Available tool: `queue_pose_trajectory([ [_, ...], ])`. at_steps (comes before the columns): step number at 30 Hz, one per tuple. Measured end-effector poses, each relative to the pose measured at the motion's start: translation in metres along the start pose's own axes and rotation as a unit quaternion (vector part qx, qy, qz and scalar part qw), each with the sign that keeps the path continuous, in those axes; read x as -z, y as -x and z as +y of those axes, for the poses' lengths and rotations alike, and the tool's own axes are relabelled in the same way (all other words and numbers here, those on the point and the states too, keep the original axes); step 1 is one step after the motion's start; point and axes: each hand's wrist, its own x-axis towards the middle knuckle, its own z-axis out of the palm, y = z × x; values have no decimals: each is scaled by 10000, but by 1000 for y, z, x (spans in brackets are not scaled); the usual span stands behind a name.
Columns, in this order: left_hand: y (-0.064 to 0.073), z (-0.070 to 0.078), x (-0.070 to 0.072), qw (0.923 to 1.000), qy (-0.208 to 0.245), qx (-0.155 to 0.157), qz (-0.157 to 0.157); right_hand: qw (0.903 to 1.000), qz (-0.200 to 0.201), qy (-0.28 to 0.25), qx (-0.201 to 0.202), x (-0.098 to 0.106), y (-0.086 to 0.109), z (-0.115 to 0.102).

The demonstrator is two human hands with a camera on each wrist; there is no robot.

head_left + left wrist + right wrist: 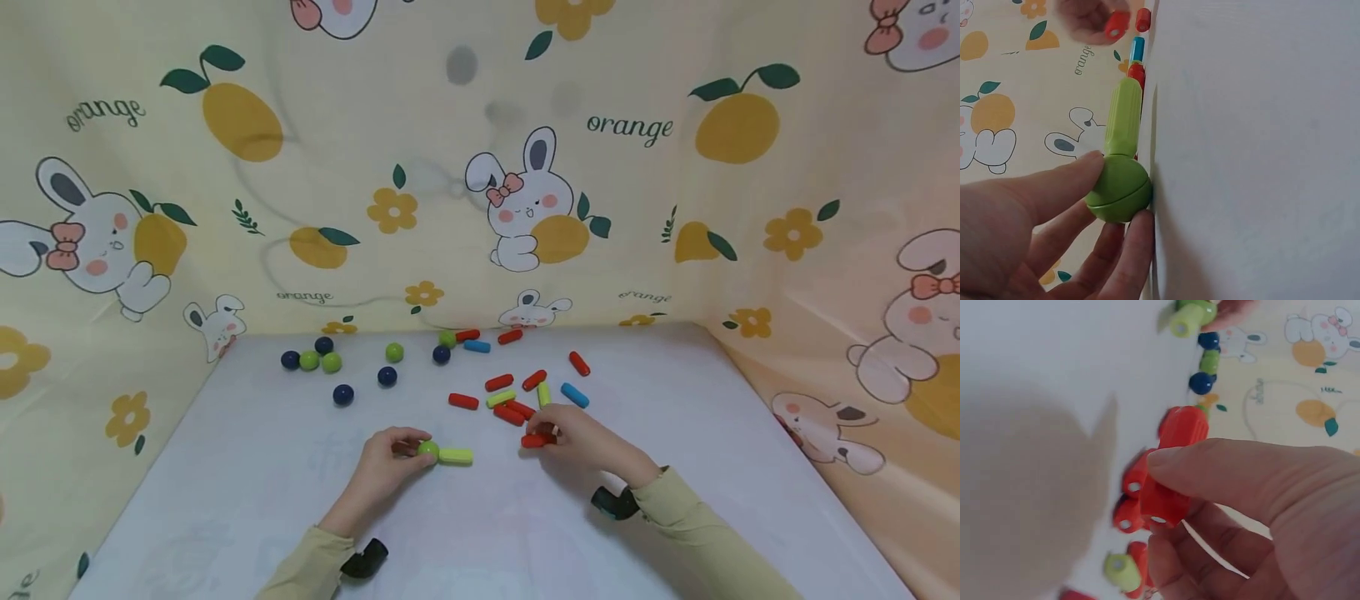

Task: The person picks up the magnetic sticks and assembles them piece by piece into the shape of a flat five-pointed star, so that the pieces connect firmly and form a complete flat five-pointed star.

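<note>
My left hand [384, 463] pinches a light green ball [1119, 187] between thumb and fingers. A light green rod [456, 457] touches that ball end-on and points to the right, towards the other hand. Across a short gap, my right hand [581, 435] grips a red rod [1175, 465] between thumb and fingers. The right wrist view shows a pale round spot on the rod's near end. Just beyond the right hand lie red rods [510, 414] and a light green rod [544, 394].
Dark blue balls [343, 395] and green balls [394, 352] are scattered at the back left of the white table [247, 492]. Several red rods [463, 402] and blue rods [574, 395] lie at the back centre and right. A printed cloth [420, 125] hangs behind and along both sides.
</note>
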Motion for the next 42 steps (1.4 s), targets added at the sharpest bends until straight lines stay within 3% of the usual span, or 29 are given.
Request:
queue_pose_trajectory([
  [7, -1, -1, -2, 10000, 59, 63, 17, 9991, -2, 43, 429, 3, -25, -10],
  [18, 0, -3, -2, 9994, 312, 111, 105, 9946, -199, -89, 1015, -18, -67, -21],
  [28, 0, -2, 1, 9988, 485, 66, 49, 9932, -524, -164, 1022, -39, -94, -38],
  [42, -2, -4, 0, 9985, 552, -13, -12, 9943, -518, -460, 809, -56, -104, -42],
])
